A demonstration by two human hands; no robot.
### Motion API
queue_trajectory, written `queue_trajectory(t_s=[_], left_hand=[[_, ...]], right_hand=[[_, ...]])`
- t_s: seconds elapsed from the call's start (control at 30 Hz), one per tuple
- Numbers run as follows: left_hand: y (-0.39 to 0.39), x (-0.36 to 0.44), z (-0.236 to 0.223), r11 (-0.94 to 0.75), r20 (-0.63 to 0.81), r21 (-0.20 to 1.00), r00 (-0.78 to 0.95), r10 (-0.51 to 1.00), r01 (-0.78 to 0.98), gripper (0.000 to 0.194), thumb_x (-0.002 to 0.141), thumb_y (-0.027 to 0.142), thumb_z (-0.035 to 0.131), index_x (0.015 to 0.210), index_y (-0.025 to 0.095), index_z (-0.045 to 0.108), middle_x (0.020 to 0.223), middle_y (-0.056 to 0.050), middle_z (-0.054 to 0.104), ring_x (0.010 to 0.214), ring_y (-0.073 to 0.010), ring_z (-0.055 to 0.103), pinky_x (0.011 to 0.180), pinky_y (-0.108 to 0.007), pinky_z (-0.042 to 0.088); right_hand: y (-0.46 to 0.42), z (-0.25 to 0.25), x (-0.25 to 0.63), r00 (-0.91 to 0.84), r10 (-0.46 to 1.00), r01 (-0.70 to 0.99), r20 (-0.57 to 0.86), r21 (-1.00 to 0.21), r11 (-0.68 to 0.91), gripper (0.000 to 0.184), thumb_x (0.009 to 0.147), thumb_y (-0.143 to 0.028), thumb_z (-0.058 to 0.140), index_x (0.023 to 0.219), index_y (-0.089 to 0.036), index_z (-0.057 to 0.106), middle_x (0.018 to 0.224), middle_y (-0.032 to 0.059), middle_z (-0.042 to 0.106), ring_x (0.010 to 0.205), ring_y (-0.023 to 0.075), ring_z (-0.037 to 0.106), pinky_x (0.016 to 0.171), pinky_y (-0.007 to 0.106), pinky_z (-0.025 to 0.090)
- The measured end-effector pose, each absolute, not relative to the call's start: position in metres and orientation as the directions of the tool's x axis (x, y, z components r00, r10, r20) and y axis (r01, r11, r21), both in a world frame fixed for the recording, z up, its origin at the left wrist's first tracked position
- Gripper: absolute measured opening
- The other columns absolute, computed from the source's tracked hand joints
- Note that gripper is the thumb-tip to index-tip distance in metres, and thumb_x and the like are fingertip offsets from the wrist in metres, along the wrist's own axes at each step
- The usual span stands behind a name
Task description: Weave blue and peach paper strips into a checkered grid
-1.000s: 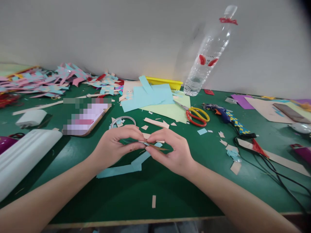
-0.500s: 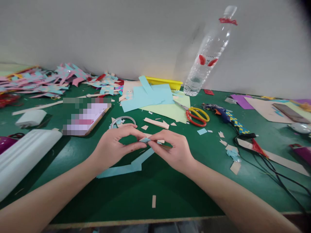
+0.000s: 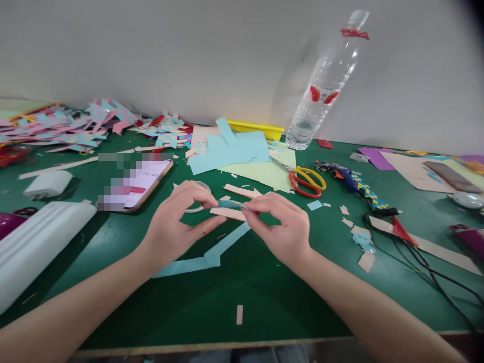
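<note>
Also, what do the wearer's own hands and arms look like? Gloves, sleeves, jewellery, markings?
Left hand and right hand are bare: no gloves, no rings visible on the fingers. Forearms uncovered as far as the frame shows; no sleeves, watch or bands visible. Only clear marking: a small dark spot on the left thumb.

The left hand [image 3: 170, 217] has parted its thumb from its index finger, where a half second ago the two pinched the small paper piece [image 3: 231, 204]. The right hand [image 3: 285, 222] has moved slightly away and up, so the fingertips stand farther apart, with more blue paper showing between. The left hand now hides more of the ring [image 3: 204, 187].
</note>
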State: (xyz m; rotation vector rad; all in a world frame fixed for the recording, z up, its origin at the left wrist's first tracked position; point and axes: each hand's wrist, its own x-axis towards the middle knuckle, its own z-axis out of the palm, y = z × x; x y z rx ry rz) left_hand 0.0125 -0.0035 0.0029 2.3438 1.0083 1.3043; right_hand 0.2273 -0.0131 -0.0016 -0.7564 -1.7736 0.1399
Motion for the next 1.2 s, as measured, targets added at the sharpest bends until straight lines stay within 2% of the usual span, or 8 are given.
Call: queue_trajectory(t_s=[0.1,0.27,0.43,0.63,0.73,0.9,1.1,1.2], left_hand=[[-0.006,0.016,0.004,-0.772,0.608,0.476,0.477,0.635,0.421,0.007,0.090,0.025,0.067,0.093,0.022,0.061,0.074,0.003,0.060,0.073,-0.0142,0.057,0.079,-0.030,0.044],[-0.007,0.018,-0.001,-0.766,0.522,0.509,0.566,0.638,0.393,0.018,0.092,0.039,0.062,0.097,0.021,0.062,0.088,-0.002,0.068,0.086,-0.0186,0.062,0.085,-0.031,0.046],[-0.006,0.015,0.000,-0.722,0.495,0.599,0.548,0.674,0.347,0.022,0.092,0.041,0.061,0.103,0.022,0.063,0.101,-0.004,0.068,0.096,-0.0209,0.062,0.084,-0.029,0.049],[-0.004,0.018,0.006,-0.642,0.450,0.686,0.493,0.744,0.343,0.019,0.099,0.027,0.048,0.091,0.021,0.064,0.089,-0.002,0.069,0.083,-0.0156,0.063,0.076,-0.025,0.048],[-0.002,0.016,0.004,-0.587,0.407,0.722,0.463,0.788,0.366,0.023,0.099,0.028,0.047,0.085,0.020,0.063,0.083,-0.001,0.067,0.078,-0.0144,0.062,0.073,-0.025,0.047],[0.001,0.011,0.003,-0.520,0.327,0.731,0.443,0.835,0.441,0.029,0.098,0.034,0.047,0.077,0.020,0.061,0.071,0.001,0.059,0.064,-0.0126,0.053,0.061,-0.025,0.042],[0.003,0.011,0.005,-0.414,0.191,0.804,0.473,0.860,0.427,0.035,0.097,0.041,0.044,0.074,0.019,0.058,0.068,0.001,0.055,0.061,-0.0129,0.051,0.057,-0.025,0.041],[0.004,0.011,0.005,-0.399,0.142,0.808,0.514,0.846,0.434,0.035,0.097,0.042,0.044,0.075,0.019,0.058,0.069,0.001,0.055,0.061,-0.0129,0.052,0.057,-0.024,0.042]], right_hand=[[-0.010,-0.001,0.232,-0.205,0.383,0.532,0.901,-0.226,0.816,0.012,0.082,-0.011,0.071,0.084,-0.021,0.065,0.075,0.0009,0.073,0.070,0.0138,0.068,0.069,0.030,0.055],[-0.014,0.001,0.234,-0.427,0.264,0.595,0.865,0.049,0.802,0.011,0.085,-0.015,0.068,0.090,-0.023,0.063,0.081,-0.0025,0.075,0.067,0.0107,0.065,0.082,0.032,0.053],[-0.016,0.004,0.233,-0.518,0.264,0.588,0.814,0.115,0.801,0.015,0.089,-0.025,0.068,0.103,-0.020,0.064,0.090,0.0003,0.075,0.079,0.0127,0.064,0.087,0.032,0.051],[-0.015,0.001,0.233,-0.556,0.280,0.570,0.783,0.113,0.814,0.020,0.093,-0.031,0.060,0.108,-0.020,0.065,0.095,0.0024,0.073,0.088,0.0157,0.063,0.095,0.036,0.048],[-0.014,0.000,0.233,-0.519,0.315,0.555,0.795,0.034,0.831,0.017,0.091,-0.025,0.059,0.107,-0.021,0.064,0.097,0.0039,0.071,0.095,0.0174,0.064,0.096,0.037,0.047],[-0.010,0.002,0.234,-0.268,0.520,0.623,0.811,-0.266,0.736,0.027,0.089,-0.025,0.061,0.115,-0.023,0.058,0.117,0.0093,0.065,0.114,0.0239,0.059,0.103,0.047,0.043],[-0.002,0.001,0.241,-0.207,0.879,0.415,0.429,-0.775,0.476,0.048,0.089,-0.043,0.063,0.130,-0.021,0.049,0.125,0.0112,0.065,0.116,0.0221,0.061,0.094,0.042,0.051],[0.001,0.003,0.243,-0.283,0.917,0.374,0.283,-0.848,0.377,0.034,0.088,-0.044,0.063,0.112,-0.020,0.064,0.105,0.0062,0.073,0.099,0.0181,0.066,0.085,0.035,0.053]])
